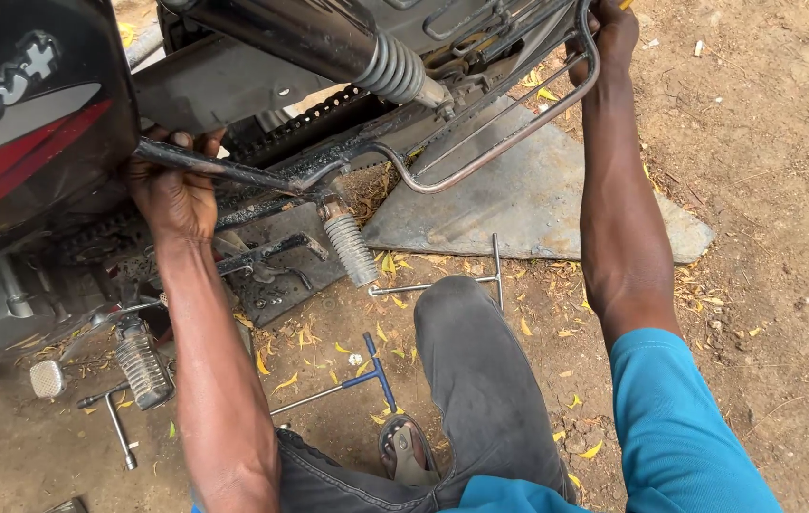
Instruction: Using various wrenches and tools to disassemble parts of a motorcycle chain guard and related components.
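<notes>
- At the far left we see the motorcycle, its dark side panel with a red stripe filling the upper corner; its long axis runs from lower left to upper right across the view, the rear end pointing up and to the right.
- Low on the left, a ribbed footpeg hangs toward the dirt ground, with a small T-handle wrench lying just beside it.
- Our left hand is clenched around a dark frame tube just under the side panel; the tube slopes down to the right, toward a second ribbed footpeg.
- Behind the tube, the drive chain runs along the same slant as the bike.
- Near the middle, a blue-handled T-wrench lies on the ground, its shaft pointing lower left, near our sandalled foot and grey trouser knee.
- Above, the rear shock spring tilts down to the right.
- A silver T-wrench rests at the edge of a flat grey slab beneath the bike's rear.
- Our right hand grips the curved metal guard rail at the top of the view; its fingers are partly cut off there, so the closure looks firm but we cannot be sure.
</notes>
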